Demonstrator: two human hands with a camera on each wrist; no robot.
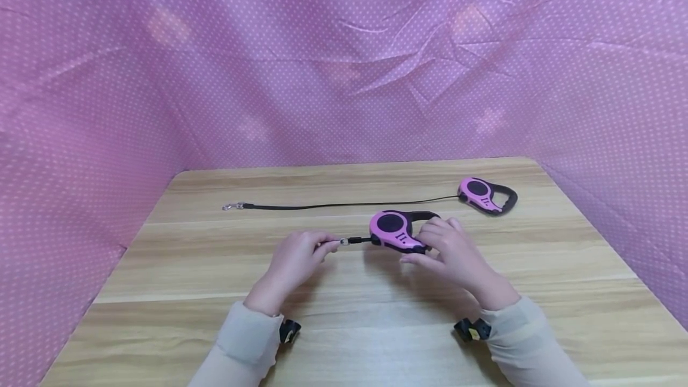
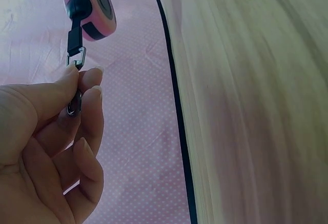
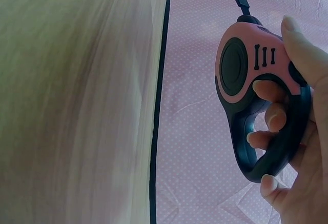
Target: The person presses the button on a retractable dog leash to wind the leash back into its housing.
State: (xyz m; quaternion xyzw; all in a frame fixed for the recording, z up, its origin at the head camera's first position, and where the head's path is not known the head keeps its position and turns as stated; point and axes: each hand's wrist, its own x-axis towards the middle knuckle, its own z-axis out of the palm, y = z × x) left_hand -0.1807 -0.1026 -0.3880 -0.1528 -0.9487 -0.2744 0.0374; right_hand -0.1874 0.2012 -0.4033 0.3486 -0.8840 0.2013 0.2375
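Above the table, my right hand (image 1: 454,255) holds a pink and black retractable dog leash (image 1: 380,230) by its looped handle. In the right wrist view, several fingers curl through the black handle (image 3: 241,139), and the thumb lies along the casing's edge. My left hand (image 1: 290,264) pinches the leash's metal clip (image 2: 77,60) between thumb and fingers. A short piece of black strap (image 2: 75,39) runs from the clip to the casing's nose. Part of the clip is hidden by the left fingers.
Farther back on the wooden table (image 1: 333,339) lies a second pink and black retractable leash (image 1: 475,196). Its black cord (image 1: 333,204) stretches left to a metal clip (image 1: 232,206). A pink dotted cloth (image 1: 333,106) hangs around the table's back and sides.
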